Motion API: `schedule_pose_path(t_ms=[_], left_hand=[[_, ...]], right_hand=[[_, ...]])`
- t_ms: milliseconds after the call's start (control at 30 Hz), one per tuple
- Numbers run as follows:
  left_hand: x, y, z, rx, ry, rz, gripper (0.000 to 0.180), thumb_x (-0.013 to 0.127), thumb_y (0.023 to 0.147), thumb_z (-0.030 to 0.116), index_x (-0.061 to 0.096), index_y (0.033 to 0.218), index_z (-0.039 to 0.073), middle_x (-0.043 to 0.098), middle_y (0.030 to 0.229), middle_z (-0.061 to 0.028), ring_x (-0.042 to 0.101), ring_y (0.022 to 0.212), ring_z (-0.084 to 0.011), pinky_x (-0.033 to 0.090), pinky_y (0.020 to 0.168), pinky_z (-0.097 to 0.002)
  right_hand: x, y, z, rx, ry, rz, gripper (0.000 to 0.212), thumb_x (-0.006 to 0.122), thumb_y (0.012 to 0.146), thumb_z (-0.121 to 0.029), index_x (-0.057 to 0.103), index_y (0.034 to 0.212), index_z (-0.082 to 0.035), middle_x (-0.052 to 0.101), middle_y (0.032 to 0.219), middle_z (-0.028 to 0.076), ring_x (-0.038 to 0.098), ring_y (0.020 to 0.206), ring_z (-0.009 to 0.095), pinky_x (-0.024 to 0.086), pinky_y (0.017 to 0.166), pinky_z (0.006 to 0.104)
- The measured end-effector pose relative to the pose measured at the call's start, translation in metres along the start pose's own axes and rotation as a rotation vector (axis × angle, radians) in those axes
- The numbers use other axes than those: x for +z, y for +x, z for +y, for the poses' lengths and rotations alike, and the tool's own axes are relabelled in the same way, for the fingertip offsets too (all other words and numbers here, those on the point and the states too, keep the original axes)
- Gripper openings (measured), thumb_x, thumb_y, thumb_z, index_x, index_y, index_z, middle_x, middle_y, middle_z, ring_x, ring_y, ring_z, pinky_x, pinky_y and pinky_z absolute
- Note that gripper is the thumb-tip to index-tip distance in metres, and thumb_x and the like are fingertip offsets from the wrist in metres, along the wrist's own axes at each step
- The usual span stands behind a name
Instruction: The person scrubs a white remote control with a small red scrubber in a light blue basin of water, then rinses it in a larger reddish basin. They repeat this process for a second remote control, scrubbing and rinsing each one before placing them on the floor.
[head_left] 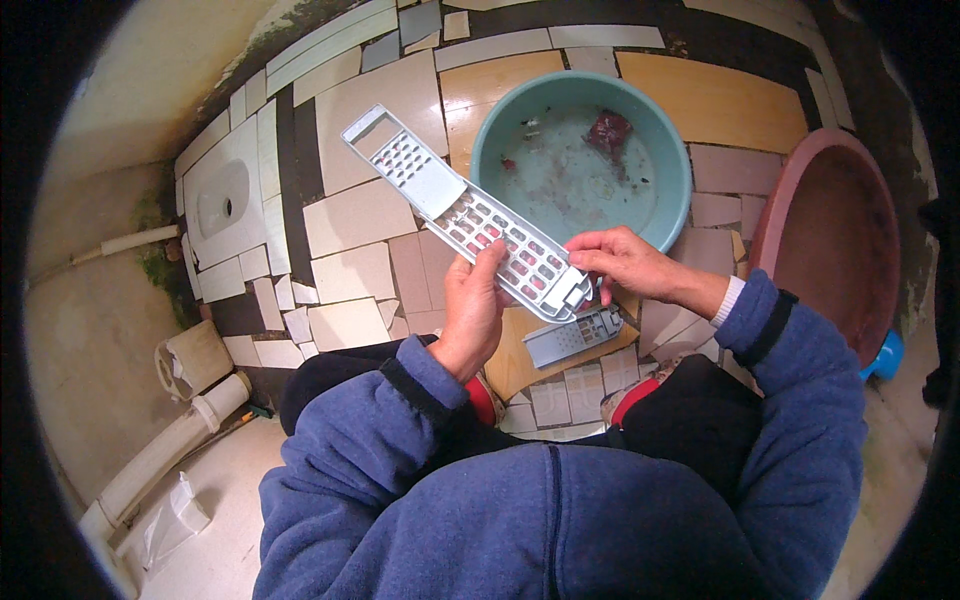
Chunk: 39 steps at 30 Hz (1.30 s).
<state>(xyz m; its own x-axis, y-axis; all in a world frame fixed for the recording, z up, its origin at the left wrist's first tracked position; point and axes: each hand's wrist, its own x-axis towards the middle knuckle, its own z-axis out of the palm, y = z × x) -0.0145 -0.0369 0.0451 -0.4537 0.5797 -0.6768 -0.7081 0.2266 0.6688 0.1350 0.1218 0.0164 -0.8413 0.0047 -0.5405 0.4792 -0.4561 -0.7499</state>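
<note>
Grey plastic grid panel (470, 215), long, thin, likely light and brittle; above tiled floor (350, 215), before teal basin (580, 160). Left hand (472, 310) closed under middle; right hand (625, 262) pinching near end. Best gripped by solid rims. Smaller piece (572, 337) below.

Grater panel (470, 215) before basin (580, 160), tub (830, 240) right of basin

Head-worn fisheye, steeply downward, close overhead.
</note>
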Motion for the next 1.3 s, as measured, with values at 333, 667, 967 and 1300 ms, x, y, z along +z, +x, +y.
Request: schedule_pose_path(t_ms=[333, 667, 967, 1300], left_hand=[[0.003, -0.002, 0.000, -0.018, 0.005, 0.005, 0.028, 0.055, 0.096, 0.028, 0.052, 0.107, 0.003, 0.061, 0.098, -0.0082, 0.066, 0.085, -0.0176, 0.059, 0.070, -0.0338], [0.007, -0.002, 0.001, -0.222, -0.090, -0.116, 0.057, 0.044, 0.095, 0.052, 0.050, 0.122, 0.002, 0.062, 0.111, -0.0161, 0.065, 0.097, -0.0247, 0.053, 0.088, -0.0371], [0.018, -0.013, 0.005, -0.333, 0.000, -0.141, 0.064, 0.043, 0.092, 0.059, 0.053, 0.116, 0.001, 0.065, 0.100, -0.0162, 0.068, 0.085, -0.0248, 0.057, 0.077, -0.0367], [0.019, -0.017, -0.011, -0.202, 0.159, -0.141, 0.045, 0.048, 0.096, 0.045, 0.048, 0.116, 0.005, 0.062, 0.092, -0.0111, 0.065, 0.078, -0.0202, 0.057, 0.070, -0.0344]], right_hand=[[0.003, -0.004, -0.007, 0.060, 0.046, -0.040, 0.032, 0.049, 0.097, -0.026, 0.061, 0.108, 0.002, 0.067, 0.085, 0.009, 0.067, 0.064, 0.016, 0.048, 0.048, 0.0216], [0.017, -0.006, -0.008, 0.134, 0.026, -0.203, 0.029, 0.048, 0.097, -0.027, 0.059, 0.101, -0.001, 0.070, 0.085, 0.012, 0.067, 0.064, 0.015, 0.049, 0.053, 0.0234], [-0.002, -0.003, -0.030, -0.559, -1.017, 0.367, 0.038, 0.057, 0.085, -0.017, 0.055, 0.123, -0.009, 0.067, 0.078, 0.013, 0.066, 0.069, 0.031, 0.050, 0.058, 0.0403], [-0.001, 0.009, -0.016, -0.525, -1.873, 0.417, 0.055, 0.055, 0.084, -0.011, 0.041, 0.137, -0.017, 0.061, 0.074, 0.012, 0.065, 0.062, 0.024, 0.049, 0.051, 0.0356]])
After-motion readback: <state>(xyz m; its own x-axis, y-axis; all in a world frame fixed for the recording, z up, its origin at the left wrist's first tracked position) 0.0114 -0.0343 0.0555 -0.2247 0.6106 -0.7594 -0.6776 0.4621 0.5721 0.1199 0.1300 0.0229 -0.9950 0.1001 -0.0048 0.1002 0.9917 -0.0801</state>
